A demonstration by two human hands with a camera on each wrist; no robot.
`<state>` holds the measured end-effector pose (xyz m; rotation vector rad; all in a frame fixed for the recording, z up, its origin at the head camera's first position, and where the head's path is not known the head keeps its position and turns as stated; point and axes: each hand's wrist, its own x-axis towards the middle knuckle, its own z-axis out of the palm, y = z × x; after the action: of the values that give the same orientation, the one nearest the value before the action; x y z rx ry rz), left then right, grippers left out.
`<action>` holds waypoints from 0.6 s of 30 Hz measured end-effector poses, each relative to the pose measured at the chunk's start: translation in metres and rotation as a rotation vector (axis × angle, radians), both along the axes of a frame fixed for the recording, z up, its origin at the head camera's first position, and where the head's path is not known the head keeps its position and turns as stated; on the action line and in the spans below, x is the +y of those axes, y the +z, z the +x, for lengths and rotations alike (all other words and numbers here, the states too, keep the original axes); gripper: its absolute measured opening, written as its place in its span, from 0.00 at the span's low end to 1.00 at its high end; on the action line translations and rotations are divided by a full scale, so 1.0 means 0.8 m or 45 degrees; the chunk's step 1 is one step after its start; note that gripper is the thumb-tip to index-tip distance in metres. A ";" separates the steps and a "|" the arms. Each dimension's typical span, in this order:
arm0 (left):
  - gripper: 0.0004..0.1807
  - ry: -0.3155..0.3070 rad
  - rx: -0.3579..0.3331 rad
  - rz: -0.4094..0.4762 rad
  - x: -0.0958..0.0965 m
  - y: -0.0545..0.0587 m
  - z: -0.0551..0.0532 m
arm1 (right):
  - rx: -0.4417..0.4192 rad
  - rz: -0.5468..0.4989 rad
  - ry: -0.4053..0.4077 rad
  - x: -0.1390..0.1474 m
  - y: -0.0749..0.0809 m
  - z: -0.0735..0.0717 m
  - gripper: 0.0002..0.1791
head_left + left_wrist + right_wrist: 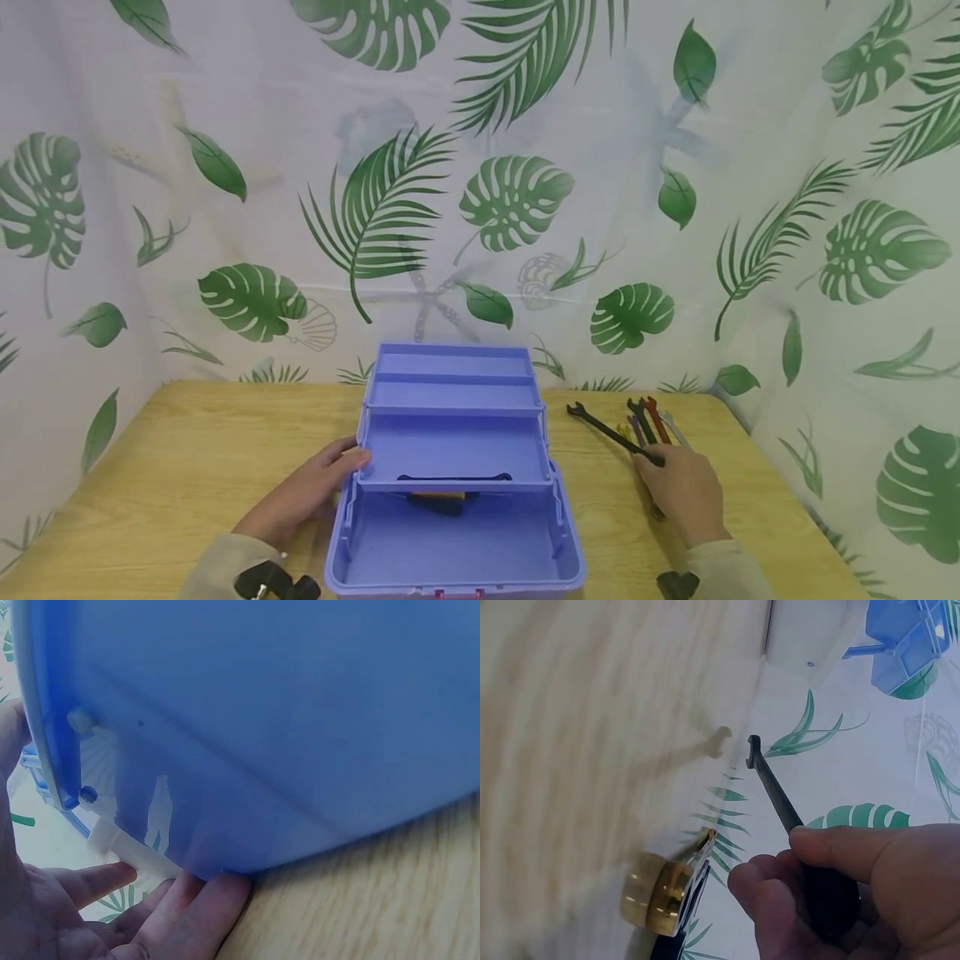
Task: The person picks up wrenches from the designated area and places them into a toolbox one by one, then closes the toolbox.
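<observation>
Toolbox (453,546) against the relaxed left hand (322,479) needs steadying while the right hand (684,490) grips the black open-end wrench (609,431).

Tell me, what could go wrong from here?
The right hand holds the black wrench near one end, so it might tip or slip. That hand is close to the other wrenches, which could get nudged. The left hand holds the toolbox beside its open trays, which might pinch it if they fold.
</observation>
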<state>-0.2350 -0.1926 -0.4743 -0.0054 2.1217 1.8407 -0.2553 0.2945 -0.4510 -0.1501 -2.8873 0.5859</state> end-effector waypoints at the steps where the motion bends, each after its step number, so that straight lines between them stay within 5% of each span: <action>1: 0.43 0.002 -0.003 -0.002 0.000 0.000 0.000 | 0.004 -0.003 -0.002 0.000 0.000 0.000 0.19; 7: 0.44 0.000 -0.016 -0.020 0.001 0.000 0.000 | 0.052 -0.031 -0.023 -0.002 -0.001 0.002 0.20; 18: 0.44 -0.008 -0.013 -0.003 0.000 0.002 0.000 | 0.314 -0.048 0.004 -0.019 0.020 0.006 0.17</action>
<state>-0.2349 -0.1928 -0.4726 -0.0089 2.1149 1.8306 -0.2507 0.2793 -0.4349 -0.0729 -2.6400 0.6126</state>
